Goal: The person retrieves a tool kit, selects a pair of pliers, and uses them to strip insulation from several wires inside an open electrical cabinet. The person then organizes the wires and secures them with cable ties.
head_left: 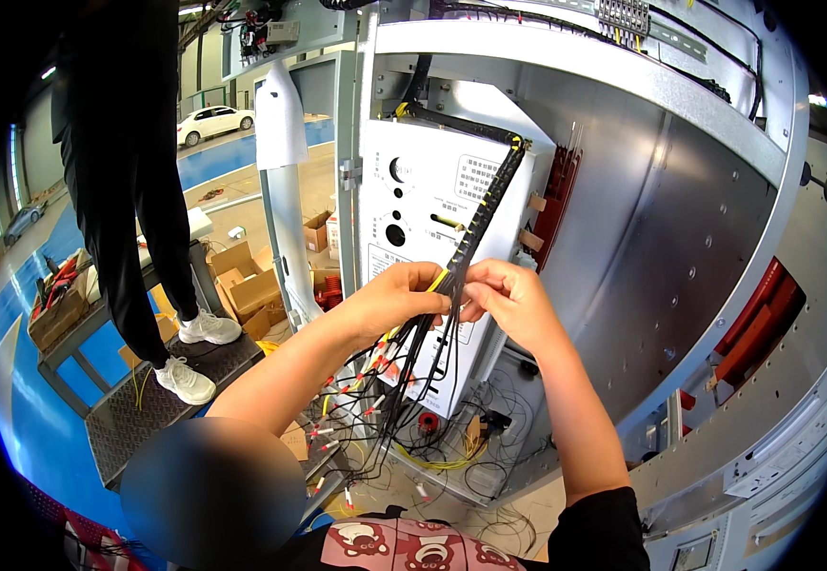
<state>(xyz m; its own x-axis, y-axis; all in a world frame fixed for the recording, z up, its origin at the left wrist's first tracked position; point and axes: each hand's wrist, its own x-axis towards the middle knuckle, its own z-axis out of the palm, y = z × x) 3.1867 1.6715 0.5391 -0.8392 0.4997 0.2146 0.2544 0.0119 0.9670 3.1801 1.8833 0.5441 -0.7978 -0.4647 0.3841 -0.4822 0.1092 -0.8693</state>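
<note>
Most of the upper harness [487, 205] looks bound; lower wires [419, 354] hang loose. Left hand [400, 297] grasps it; right hand [516, 301] bunched, hold unclear.

Black wire bundle [486, 207] — yellow-flecked, aslant — splayed loose toward the bottom.

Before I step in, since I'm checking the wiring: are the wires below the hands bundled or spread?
Spread: the wires fan into separate strands below the left hand.

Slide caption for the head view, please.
Left hand grips a black wire bundle, the right hand at its side, before a white panel.
</note>
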